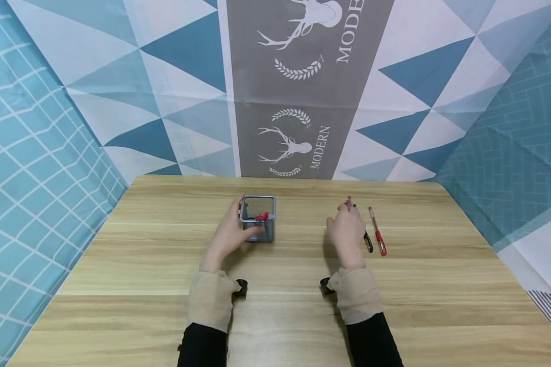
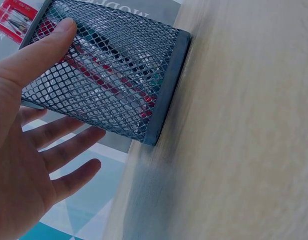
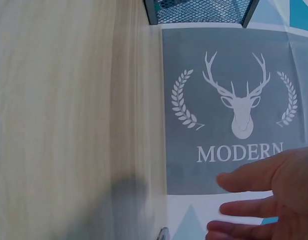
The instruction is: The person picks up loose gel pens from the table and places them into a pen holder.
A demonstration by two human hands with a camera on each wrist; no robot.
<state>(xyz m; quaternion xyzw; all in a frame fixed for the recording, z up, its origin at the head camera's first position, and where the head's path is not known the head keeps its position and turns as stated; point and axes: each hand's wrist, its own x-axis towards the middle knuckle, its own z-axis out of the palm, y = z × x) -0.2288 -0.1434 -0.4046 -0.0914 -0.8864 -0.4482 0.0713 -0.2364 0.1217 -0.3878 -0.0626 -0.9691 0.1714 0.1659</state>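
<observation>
My left hand point(image 1: 227, 235) holds a dark mesh pen holder point(image 1: 267, 233) upright on the table. In the left wrist view its thumb presses the near wall of the mesh pen holder point(image 2: 119, 65), while the fingers spread along the other side. Pens show through the mesh, and a red end point(image 2: 14, 19) sticks out at the rim. My right hand point(image 1: 347, 230) is over the pens at the right, partly covering a black pen point(image 1: 368, 242) and a red one point(image 1: 349, 198). Its fingers look straight in the right wrist view, with nothing between them. Beside it lies another red pen point(image 1: 377, 232).
The wooden table point(image 1: 284, 306) reaches back to a grey and blue patterned cloth point(image 1: 298, 92) hanging behind it. Blue tile-patterned cloth point(image 1: 32, 153) stands along the left side. Each wrist wears a beige wrap with a small black device.
</observation>
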